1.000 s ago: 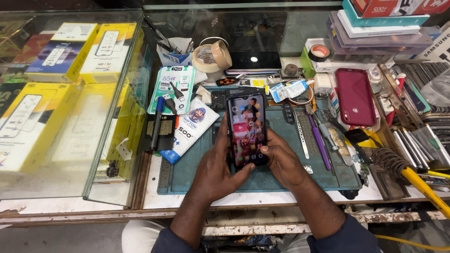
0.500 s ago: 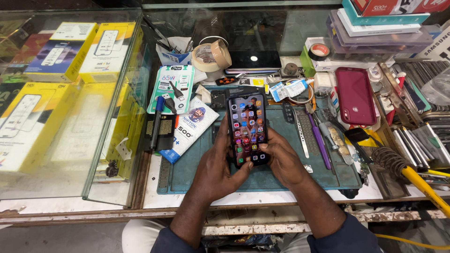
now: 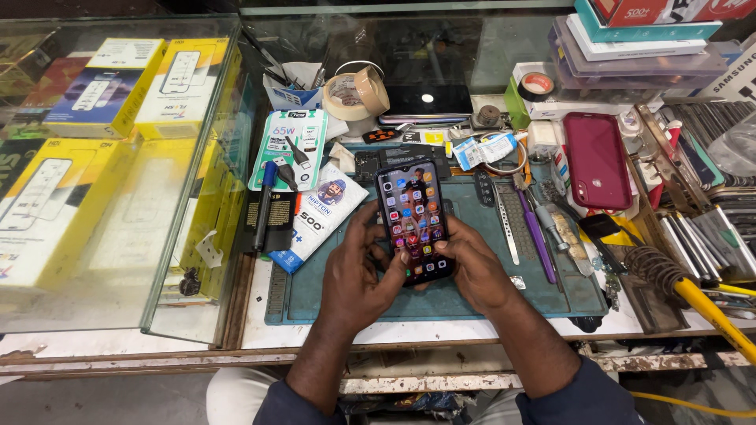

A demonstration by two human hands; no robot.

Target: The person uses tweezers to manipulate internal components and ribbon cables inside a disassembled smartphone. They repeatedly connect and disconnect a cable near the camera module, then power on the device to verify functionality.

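- Left hand [image 3: 358, 271] and right hand [image 3: 472, 264]: fingers curled closed around the lower half of the smartphone [image 3: 413, 219], thumbs on the glass.
- Smartphone: held upright over the teal work mat [image 3: 480, 295]; its screen, a picture a second ago, now shows a grid of app icons, so the display responds to touch.
- Beyond: red phone case [image 3: 596, 160], tape roll [image 3: 354, 92].
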